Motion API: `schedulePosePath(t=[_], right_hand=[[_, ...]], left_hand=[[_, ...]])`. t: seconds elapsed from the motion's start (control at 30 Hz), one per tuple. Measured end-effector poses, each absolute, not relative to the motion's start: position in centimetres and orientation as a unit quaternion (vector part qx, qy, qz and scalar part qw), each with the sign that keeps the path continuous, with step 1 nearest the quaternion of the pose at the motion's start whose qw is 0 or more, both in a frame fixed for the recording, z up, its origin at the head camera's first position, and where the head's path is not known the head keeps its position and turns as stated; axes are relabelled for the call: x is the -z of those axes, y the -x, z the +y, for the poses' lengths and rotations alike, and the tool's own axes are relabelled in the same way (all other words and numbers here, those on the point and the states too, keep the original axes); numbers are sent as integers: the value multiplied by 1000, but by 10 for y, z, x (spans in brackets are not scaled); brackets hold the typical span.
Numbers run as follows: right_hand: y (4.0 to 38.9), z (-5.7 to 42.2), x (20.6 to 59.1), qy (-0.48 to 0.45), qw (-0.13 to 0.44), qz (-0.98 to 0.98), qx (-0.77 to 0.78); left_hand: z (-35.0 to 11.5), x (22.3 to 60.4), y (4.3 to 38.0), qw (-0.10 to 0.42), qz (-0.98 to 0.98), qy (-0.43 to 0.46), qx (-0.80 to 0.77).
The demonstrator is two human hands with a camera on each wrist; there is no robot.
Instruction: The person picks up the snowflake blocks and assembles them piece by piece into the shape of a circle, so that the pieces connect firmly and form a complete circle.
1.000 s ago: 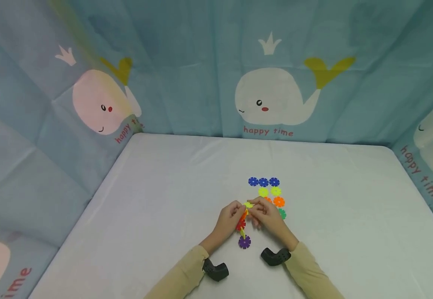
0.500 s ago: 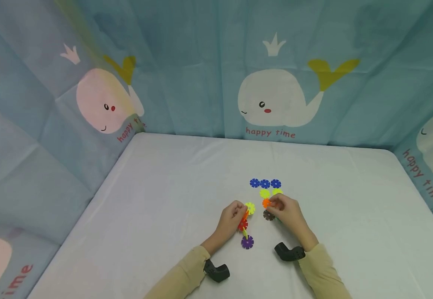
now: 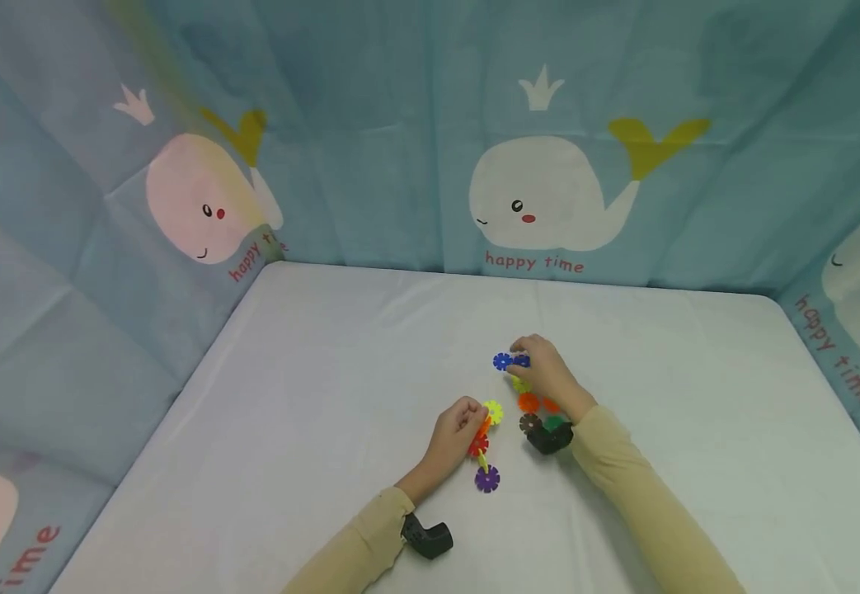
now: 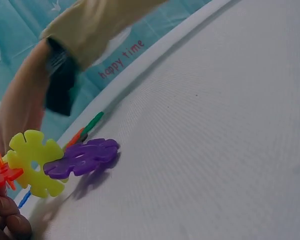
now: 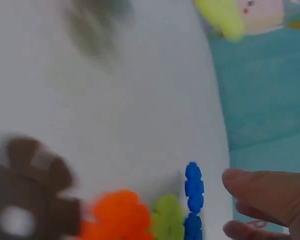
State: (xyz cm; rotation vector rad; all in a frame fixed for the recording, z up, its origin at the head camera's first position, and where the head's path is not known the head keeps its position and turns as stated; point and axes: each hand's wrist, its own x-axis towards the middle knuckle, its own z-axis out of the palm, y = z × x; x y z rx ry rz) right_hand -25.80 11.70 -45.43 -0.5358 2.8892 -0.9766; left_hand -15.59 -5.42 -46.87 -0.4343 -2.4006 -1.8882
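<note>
Plastic snowflake-disc chain, partly built: I count a yellow-green disc on top, orange and red pieces in the middle, a purple disc at the bottom resting on the white table cover. My left hand grips its upper part, fingers curled round it. Right of it, loose flat discs not yet joined: brown, orange, green, yellow-green, and a blue row farthest away. My right hand lies over that blue row, fingers bent; whether it already pinches a blue disc, I cannot tell. I judge assembly under halfway.
</note>
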Motion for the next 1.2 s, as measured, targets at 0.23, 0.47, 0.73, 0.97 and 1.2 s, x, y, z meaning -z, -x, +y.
schedulePosePath(t=[0.23,0.47,0.73,0.97,1.2], right_hand=[[297,105,463,200,101,918,328],[264,114,468,218,39,873,435],[208,118,481,234,-29,800,551],[187,108,480,226,-47,734,639],[191,120,479,261,-16,720,642]], left_hand=[[-56,469,158,19,-771,129,624],[-54,474,158,-14,-723,58,688],[-57,472,159,7,-731,74,679],[-60,469,158,-3,-734,61,676],[-54,469,161,-10,-746,89,659]])
